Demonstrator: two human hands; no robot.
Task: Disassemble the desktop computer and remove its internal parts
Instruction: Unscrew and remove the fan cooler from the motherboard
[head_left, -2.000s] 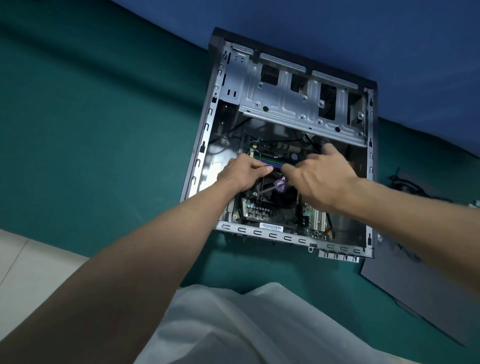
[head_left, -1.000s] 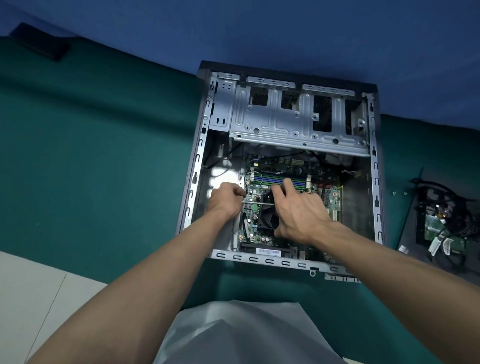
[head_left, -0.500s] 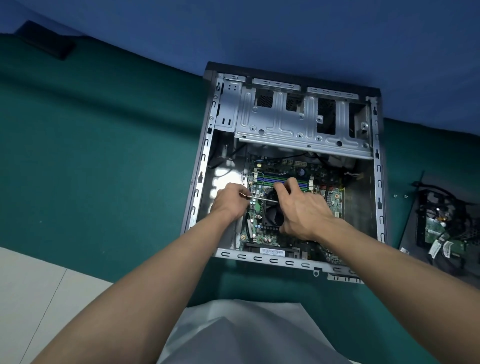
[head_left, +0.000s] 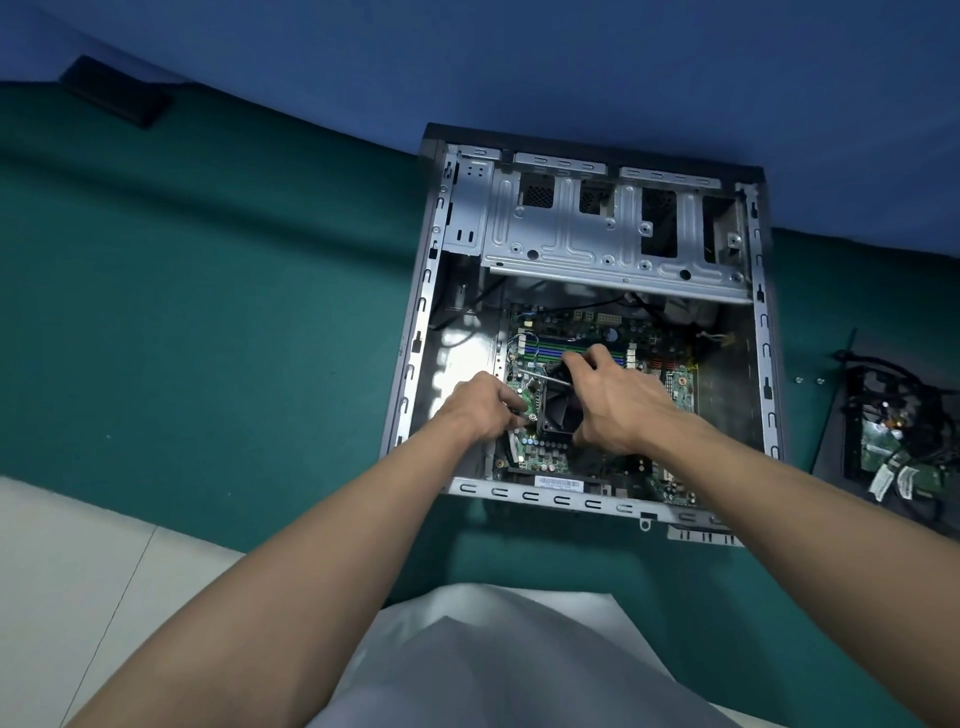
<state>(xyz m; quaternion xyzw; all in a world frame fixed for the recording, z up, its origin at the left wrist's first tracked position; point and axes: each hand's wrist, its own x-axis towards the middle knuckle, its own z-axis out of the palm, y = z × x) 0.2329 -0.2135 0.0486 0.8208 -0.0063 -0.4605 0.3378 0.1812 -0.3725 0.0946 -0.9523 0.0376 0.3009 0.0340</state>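
Observation:
The open desktop case (head_left: 415, 343) lies on its side on a green mat. Its green motherboard (head_left: 680, 389) carries a black CPU cooler fan (head_left: 558, 413) in the middle. My right hand (head_left: 618, 408) lies over the fan's right side and grips a screwdriver (head_left: 545, 378), whose thin metal shaft points left across the fan's upper left corner. My left hand (head_left: 480, 408) sits at the fan's left edge. Its fingertips are curled together over the board, and whatever they pinch is hidden.
A bare metal drive cage (head_left: 613, 234) spans the case's far end. To the right, removed parts with black cables (head_left: 893, 441) lie on a dark panel, with loose screws (head_left: 808, 380) beside it. A black object (head_left: 114, 98) lies far left. White floor (head_left: 78, 561) shows near left.
My left hand has let go of the screwdriver shaft and dropped to the fan's lower left corner. The shaft's tip has swung up and to the right with my right hand.

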